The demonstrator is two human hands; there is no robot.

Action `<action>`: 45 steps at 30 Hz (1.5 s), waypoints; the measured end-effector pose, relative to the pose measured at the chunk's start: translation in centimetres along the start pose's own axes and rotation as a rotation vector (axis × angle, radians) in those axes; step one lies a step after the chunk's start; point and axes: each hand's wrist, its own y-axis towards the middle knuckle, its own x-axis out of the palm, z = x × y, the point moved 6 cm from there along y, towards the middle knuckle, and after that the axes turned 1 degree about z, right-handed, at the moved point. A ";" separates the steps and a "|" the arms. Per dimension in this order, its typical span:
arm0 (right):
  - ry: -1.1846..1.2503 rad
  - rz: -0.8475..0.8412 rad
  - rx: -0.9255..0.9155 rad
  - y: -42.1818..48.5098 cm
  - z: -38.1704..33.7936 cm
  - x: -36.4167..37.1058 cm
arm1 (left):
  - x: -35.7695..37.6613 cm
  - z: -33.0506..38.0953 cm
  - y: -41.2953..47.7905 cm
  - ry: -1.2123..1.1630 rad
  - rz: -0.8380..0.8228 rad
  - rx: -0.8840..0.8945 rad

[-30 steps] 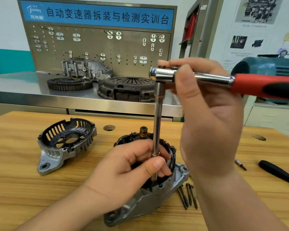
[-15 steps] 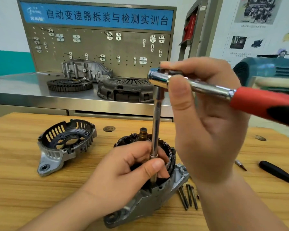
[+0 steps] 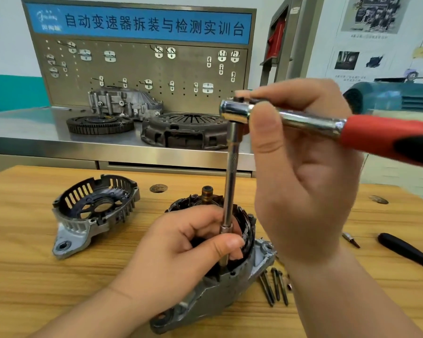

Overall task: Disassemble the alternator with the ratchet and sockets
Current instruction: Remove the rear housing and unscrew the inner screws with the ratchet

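Both hands busy, left hand (image 3: 181, 252) pinching extension bar (image 3: 231, 172) on alternator (image 3: 230, 289), right hand (image 3: 303, 186) gripping ratchet (image 3: 315, 123), blue sign (image 3: 142, 25) reads 自动变速器拆装与检测实训台

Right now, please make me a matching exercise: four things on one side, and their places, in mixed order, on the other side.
Things:
1. ratchet
2. loose bolts
3. removed end cover
4. clutch plate

Places:
A. on the steel bench
B. on the wooden table, left of the alternator
C. in the right hand
D. on the wooden table, right of the alternator

Pairs: 1-C, 2-D, 3-B, 4-A.
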 end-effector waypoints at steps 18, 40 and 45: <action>0.321 0.115 0.390 -0.4 1.5 0.3 | 0.0 -0.1 -0.1 0.012 -0.031 -0.010; 1.242 -0.030 1.004 -1.9 3.1 2.9 | 0.6 0.4 -0.1 0.084 -0.072 0.068; 0.538 0.083 0.504 -0.7 2.1 0.5 | 0.3 0.2 -0.1 0.088 -0.003 0.048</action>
